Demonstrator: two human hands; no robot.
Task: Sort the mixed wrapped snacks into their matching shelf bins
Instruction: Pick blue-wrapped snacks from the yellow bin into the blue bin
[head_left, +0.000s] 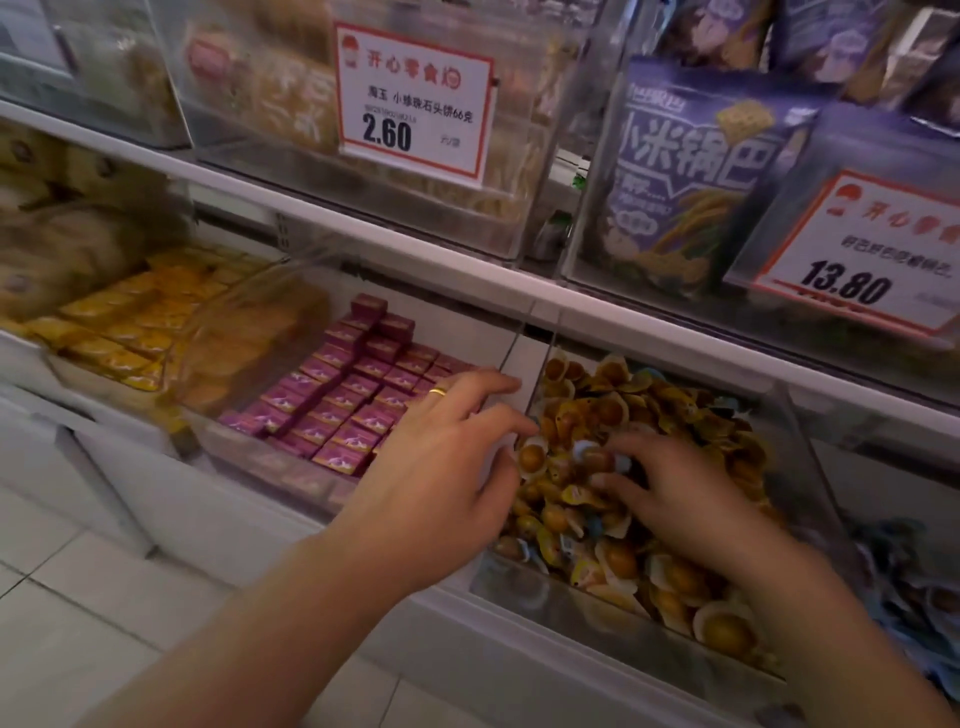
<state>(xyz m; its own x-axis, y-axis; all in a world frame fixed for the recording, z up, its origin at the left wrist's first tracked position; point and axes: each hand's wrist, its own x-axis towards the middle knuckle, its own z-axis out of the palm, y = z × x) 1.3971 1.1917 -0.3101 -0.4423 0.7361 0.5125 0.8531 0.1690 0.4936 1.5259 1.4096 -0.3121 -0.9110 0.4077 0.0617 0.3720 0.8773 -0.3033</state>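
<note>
Shop shelving fills the view, clear bins in rows under price tags; the yellow-wrapped snacks (613, 410) heap in the bin (571, 603) at four o'clock, with a few blue-wrapped strays (584, 449) among them; the right hand (680, 499) lies on the heap, fingers curled into the wrappers, whether pinching one I cannot tell; the strays sit just at its fingertips, toward nine o'clock; the left hand (447, 457) hovers spread beside the purple boxes (353, 400).

Snack shop: price tags (414, 104) on clear shelf bins (519, 218), bulk wrapped sweets (649, 415).
</note>
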